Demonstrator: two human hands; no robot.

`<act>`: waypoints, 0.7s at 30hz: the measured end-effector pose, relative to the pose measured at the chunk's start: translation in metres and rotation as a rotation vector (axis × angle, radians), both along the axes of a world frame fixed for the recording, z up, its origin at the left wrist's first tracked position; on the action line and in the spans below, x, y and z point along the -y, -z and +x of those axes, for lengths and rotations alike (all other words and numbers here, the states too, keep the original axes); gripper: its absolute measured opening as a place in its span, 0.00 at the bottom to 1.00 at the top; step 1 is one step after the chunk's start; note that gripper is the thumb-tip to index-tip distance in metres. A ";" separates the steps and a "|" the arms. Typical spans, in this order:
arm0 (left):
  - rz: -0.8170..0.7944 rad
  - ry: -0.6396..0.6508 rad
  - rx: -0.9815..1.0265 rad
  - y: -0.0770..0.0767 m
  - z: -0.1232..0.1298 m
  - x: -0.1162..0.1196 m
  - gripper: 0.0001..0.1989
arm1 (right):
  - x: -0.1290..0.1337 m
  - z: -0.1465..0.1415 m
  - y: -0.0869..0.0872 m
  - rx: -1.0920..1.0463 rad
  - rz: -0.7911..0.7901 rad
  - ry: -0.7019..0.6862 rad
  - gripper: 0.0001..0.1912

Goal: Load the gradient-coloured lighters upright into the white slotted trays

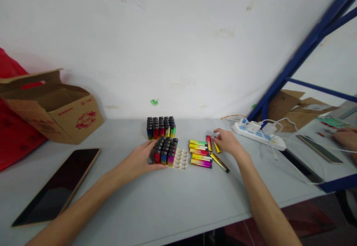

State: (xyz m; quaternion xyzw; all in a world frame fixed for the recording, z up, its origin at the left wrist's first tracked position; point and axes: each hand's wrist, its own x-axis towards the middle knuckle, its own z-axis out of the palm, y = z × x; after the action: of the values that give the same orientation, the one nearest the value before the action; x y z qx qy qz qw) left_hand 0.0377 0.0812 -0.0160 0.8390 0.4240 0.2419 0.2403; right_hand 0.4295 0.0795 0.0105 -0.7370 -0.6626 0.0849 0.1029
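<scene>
My left hand (142,158) curves around the left side of a white tray (181,159), its thumb along the front and its fingers behind. Upright lighters (166,151) with black tops fill the tray's left part; round sockets show bare on the right. My right hand (226,141) has its fingers closed at the upper end of a gold lighter (216,146) lying on the table. Beside it lie a red lighter (209,143), a tilted gold lighter (220,162) and a stack-like row of several lighters (200,153) on their sides.
A second block of upright lighters (161,127) stands against the wall. At left are a tablet (57,186) and an open cardboard box (69,115). A power strip (258,136) with cables and a blue frame (292,60) stand right. Another person's hand (346,138) shows at far right.
</scene>
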 end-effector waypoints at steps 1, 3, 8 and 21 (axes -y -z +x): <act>-0.001 -0.004 -0.004 0.001 0.000 0.000 0.45 | -0.001 -0.001 0.001 -0.004 0.016 -0.001 0.19; -0.007 -0.013 -0.011 0.002 -0.001 0.000 0.47 | -0.002 -0.003 0.002 -0.010 0.041 0.001 0.16; 0.012 -0.013 0.005 0.008 -0.003 -0.002 0.46 | -0.006 -0.005 0.003 -0.051 0.069 -0.019 0.07; 0.069 0.020 0.037 0.016 -0.005 -0.005 0.44 | 0.010 -0.059 -0.007 -1.204 0.198 -0.171 0.30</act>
State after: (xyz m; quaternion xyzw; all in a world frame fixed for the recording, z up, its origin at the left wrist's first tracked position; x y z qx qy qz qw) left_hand 0.0326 0.0860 -0.0323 0.8464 0.4026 0.2693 0.2214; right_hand 0.3709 0.0698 0.0179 -0.4910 -0.5497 0.4319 0.5198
